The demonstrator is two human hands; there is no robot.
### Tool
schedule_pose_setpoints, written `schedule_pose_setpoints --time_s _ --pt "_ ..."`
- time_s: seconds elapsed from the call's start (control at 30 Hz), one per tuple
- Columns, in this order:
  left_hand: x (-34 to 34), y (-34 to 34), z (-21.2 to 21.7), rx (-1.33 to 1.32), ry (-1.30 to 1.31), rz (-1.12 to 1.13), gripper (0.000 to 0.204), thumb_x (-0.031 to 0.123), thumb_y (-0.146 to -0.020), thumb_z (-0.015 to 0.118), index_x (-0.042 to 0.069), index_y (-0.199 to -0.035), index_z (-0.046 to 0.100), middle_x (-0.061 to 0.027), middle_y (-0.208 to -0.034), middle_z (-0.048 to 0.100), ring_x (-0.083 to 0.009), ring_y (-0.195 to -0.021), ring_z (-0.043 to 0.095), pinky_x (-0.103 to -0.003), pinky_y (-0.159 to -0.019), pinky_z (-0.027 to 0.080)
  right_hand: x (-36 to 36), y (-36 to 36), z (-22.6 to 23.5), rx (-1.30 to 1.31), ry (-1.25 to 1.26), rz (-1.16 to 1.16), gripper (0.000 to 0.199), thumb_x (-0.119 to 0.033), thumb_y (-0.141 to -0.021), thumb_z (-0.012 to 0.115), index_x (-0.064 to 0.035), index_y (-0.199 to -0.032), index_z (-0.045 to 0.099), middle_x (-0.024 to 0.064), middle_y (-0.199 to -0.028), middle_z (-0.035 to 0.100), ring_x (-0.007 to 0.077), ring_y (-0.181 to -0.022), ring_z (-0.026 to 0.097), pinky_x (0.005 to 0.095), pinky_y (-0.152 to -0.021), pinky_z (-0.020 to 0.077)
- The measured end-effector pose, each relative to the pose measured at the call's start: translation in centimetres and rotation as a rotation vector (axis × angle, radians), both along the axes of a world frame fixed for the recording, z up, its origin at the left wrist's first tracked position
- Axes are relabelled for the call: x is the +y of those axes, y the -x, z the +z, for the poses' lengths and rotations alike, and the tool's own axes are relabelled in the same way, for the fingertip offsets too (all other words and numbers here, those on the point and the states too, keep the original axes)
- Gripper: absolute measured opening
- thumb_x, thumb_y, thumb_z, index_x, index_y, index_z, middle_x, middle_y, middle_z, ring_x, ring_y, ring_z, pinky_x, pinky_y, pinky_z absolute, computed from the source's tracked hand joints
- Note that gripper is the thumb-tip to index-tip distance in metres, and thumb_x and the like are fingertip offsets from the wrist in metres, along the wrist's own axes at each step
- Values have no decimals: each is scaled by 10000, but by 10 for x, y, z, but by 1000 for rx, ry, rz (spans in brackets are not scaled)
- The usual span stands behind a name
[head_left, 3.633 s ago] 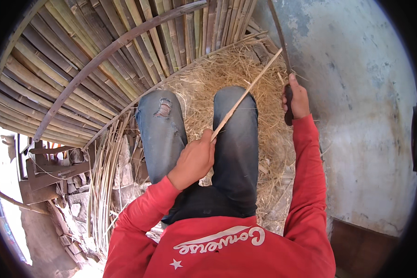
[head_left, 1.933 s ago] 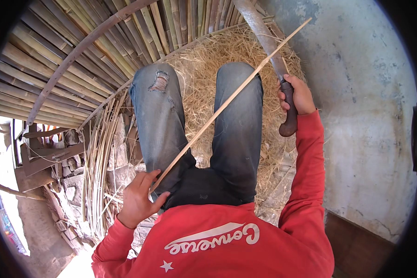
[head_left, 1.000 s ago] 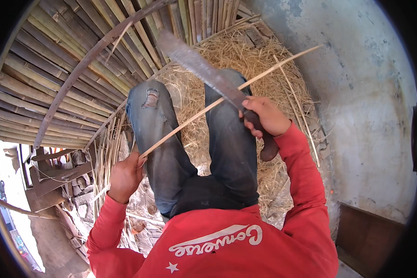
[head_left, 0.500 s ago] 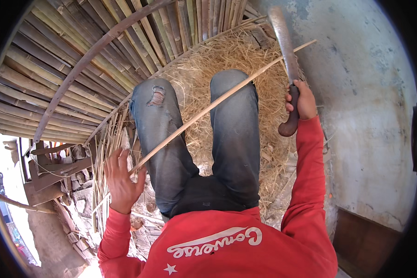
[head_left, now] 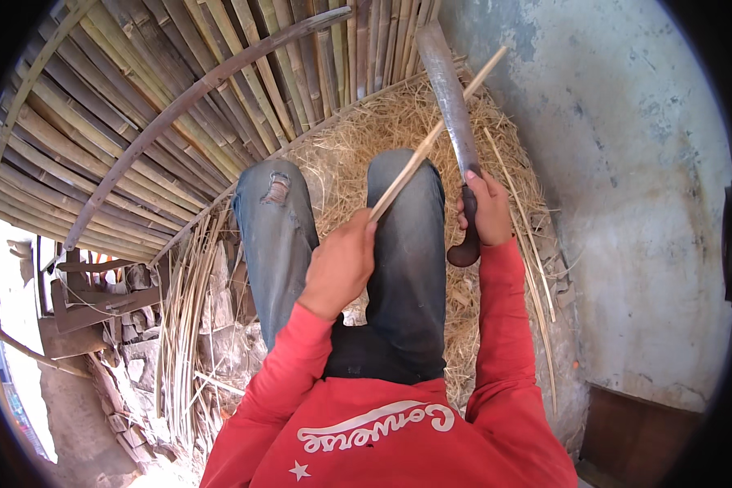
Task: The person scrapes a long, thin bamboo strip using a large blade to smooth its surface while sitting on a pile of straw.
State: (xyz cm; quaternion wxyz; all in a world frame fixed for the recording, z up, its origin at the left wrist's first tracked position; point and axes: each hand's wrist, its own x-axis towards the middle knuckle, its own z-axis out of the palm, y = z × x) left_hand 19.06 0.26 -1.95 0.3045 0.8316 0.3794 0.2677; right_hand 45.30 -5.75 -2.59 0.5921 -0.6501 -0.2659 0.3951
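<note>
Stick (head_left: 411, 169), pale and slender, slants across the centre of the frame, from the left hand up and right toward the wall. The left hand (head_left: 340, 264) is closed around its lower end, over the gap between the knees. Higher up, the stick crosses the blade of a big knife (head_left: 459, 138); whether the two touch is hard to tell.

The right hand (head_left: 488, 211), right of centre, is wrapped around the knife's dark, hooked handle, with the blade pointing to the top of the frame.

Beneath lie the legs in faded jeans (head_left: 281, 236), the left knee torn open, and below them a red shirt (head_left: 431, 455) fills the bottom centre. Straw (head_left: 398, 102) covers the ground around and beyond the knees. Thin strips (head_left: 525, 232) lie along its right side, near the right sleeve.

A bamboo panel (head_left: 248, 122) spans the upper left, crossed by a curved bar (head_left: 207, 84). Below it, left of the legs, a bundle of slivers (head_left: 179, 329) lies near some rubble (head_left: 138, 350). A stained, bluish wall (head_left: 634, 187) takes up the right side, above a brown board (head_left: 638, 431) at lower right.
</note>
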Motion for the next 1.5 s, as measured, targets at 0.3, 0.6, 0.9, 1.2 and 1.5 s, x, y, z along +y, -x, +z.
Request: schedule_pose_setpoints --time_s 0.3,0.6,0.9,1.2,1.5 --pt "-8 91 -9 3 357 -142 163 119 -1110 486 -10 -1095 584 -245 -726 610 -508 -710 606 -522 -623 442 -19 22 14 -840 -115 78 286 -174 -900 784 -42 -1148 730 102 -772 695 186 -670 687 323 -635 535" --pt "-23 79 -20 36 225 -48 207 163 -1120 514 -5 -1000 524 -264 -702 565 -507 -695 599 -531 -601 417 -14 36 11 -1169 -176 181 387 -300 -837 846 -60 -1112 718 156 -856 734 353 -761 743 440 -680 583" --pt "-30 69 -27 31 299 -67 230 196 -1127 514 1 -1006 512 -281 -703 578 -531 -700 595 -559 -611 428 -19 33 20 -1211 234 359 615 -669 -949 677 -61 -857 657 189 -662 655 429 -656 693 524 -623 543" --pt "-44 61 -28 142 278 14 195 201 -1121 513 11 -1079 492 -319 -728 631 -574 -742 618 -634 -638 451 -13 32 14 -1260 216 387 645 -696 -955 651 -58 -864 676 191 -623 640 429 -631 689 524 -590 539" --pt "-45 66 -27 98 239 3 183 188 -1113 528 17 -1055 500 -307 -711 618 -565 -720 612 -631 -624 441 7 3 6 -1365 139 349 642 -685 -953 661 -57 -820 673 197 -619 613 430 -622 664 518 -588 503"
